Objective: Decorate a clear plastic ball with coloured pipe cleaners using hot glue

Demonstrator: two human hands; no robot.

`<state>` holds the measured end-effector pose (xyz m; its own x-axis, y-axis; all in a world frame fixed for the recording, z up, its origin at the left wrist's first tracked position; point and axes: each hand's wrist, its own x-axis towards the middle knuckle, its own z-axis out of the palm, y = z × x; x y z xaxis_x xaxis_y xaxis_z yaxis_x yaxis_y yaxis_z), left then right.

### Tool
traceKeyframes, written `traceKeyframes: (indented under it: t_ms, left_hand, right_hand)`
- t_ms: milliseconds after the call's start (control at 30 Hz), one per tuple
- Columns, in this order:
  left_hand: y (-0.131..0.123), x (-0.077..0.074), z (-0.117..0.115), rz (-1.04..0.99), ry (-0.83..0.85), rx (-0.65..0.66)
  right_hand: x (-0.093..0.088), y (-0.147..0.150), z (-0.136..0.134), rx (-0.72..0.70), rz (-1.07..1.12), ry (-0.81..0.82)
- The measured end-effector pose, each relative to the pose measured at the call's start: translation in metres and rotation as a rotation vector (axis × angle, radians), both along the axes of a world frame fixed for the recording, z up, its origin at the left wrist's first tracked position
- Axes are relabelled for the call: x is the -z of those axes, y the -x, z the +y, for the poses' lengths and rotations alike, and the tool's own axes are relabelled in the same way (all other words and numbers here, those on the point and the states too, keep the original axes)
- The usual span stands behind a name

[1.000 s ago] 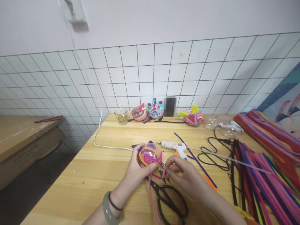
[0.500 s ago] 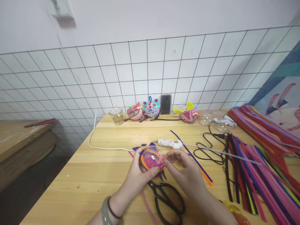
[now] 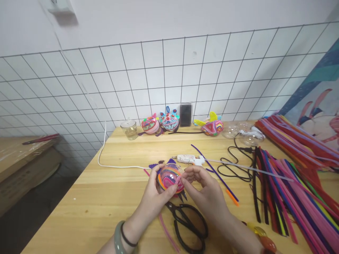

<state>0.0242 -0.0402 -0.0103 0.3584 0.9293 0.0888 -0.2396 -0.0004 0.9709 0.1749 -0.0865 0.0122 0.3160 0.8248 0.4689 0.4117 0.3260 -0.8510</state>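
Observation:
My left hand (image 3: 156, 192) is wrapped round a clear plastic ball (image 3: 169, 170) lined with rainbow curves of pipe cleaner, thumb in front and fingers at its far left side. At the ball's right side, my right hand (image 3: 208, 187) pinches the end of a pink pipe cleaner (image 3: 178, 179) against the surface. Purple tufts (image 3: 153, 165) stick out behind the ball. Black-handled scissors (image 3: 190, 225) lie below, their blade tips partly hidden under the ball. Another pink pipe cleaner (image 3: 168, 231) lies beside my left wrist.
A glue gun (image 3: 186, 159) with a long glue stick lies behind the ball. Pipe cleaner bundles (image 3: 296, 190) cover the right side. Along the wall stand a glass jar (image 3: 129, 130), decorated balls (image 3: 170, 122), a dark blurred panel (image 3: 185, 115) and clear balls (image 3: 250, 137).
My right fingertips have moved slightly left, closer against the ball, and the pink end has shifted with them. My left hand keeps its hold. The whole view has tilted slightly.

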Motion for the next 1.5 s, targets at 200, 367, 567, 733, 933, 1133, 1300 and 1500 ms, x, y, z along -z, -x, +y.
traceKeyframes:
  t_ms: [200,367,567,733,933,1133,1300,1500]
  left_hand:
    - [0.0,0.001,0.0,0.006,0.006,-0.001]
    - [-0.001,-0.001,0.0,0.03,0.009,-0.003]
    - [-0.002,-0.001,-0.001,0.042,0.003,-0.012]
    - [-0.002,-0.002,0.001,0.069,0.003,-0.016]
    - [0.0,-0.001,0.003,0.082,0.001,-0.013]
    - [0.001,-0.004,0.004,0.083,0.029,-0.024]
    - [0.002,-0.008,0.004,0.108,0.008,-0.014]
    - [0.005,-0.01,0.003,0.085,0.049,0.012]
  right_hand:
    - [-0.001,0.0,0.0,-0.003,0.041,0.046]
    - [-0.001,0.001,-0.001,-0.014,0.07,0.094]
    - [-0.001,0.001,0.0,-0.006,0.041,0.103]
    - [0.0,0.001,0.0,-0.02,0.053,0.075]
    - [0.001,0.0,0.0,-0.021,0.061,0.094]
    - [0.0,-0.001,-0.002,-0.073,-0.013,0.083]
    - [-0.002,-0.005,0.0,-0.177,-0.19,-0.027]
    - [0.004,-0.012,0.002,-0.264,-0.272,-0.07]
